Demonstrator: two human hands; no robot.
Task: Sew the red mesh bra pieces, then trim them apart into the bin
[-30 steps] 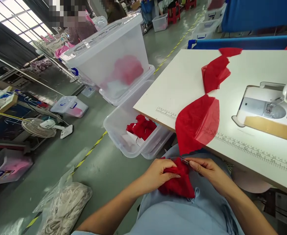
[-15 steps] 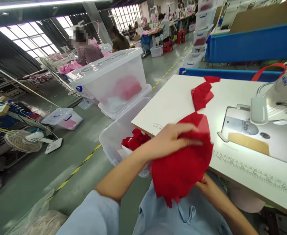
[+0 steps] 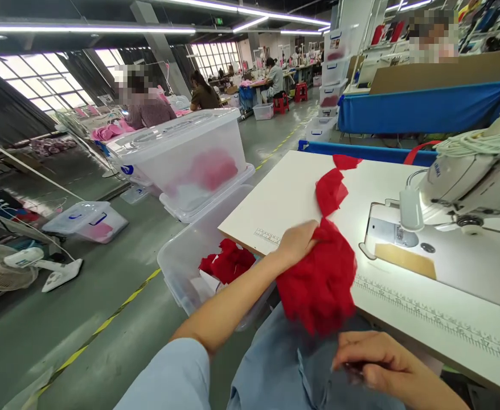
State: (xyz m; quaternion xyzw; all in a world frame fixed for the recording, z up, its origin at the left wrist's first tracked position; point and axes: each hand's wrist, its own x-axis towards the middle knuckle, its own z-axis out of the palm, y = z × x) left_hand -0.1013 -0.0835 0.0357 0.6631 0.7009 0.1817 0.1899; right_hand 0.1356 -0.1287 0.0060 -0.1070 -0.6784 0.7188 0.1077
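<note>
My left hand (image 3: 296,244) grips a bunched piece of red fabric (image 3: 320,282) at the near edge of the white sewing table (image 3: 292,193). The fabric hangs over the table edge toward my lap, and a strip of it (image 3: 330,191) trails away across the tabletop. My right hand (image 3: 372,364) is low over my lap, below the fabric and apart from it, fingers curled around a small dark object that I cannot make out. A white sewing machine (image 3: 467,182) stands on the table to the right.
A clear plastic bin (image 3: 181,267) holding red fabric pieces (image 3: 226,263) sits on the floor left of the table. A lidded bin (image 3: 185,156) stands behind it. A fan (image 3: 15,270) lies far left. Other people work at distant tables.
My left hand has carried the red fabric up from my lap to the table edge. My right hand has let go of the fabric and dropped lower. My view has tilted upward.
</note>
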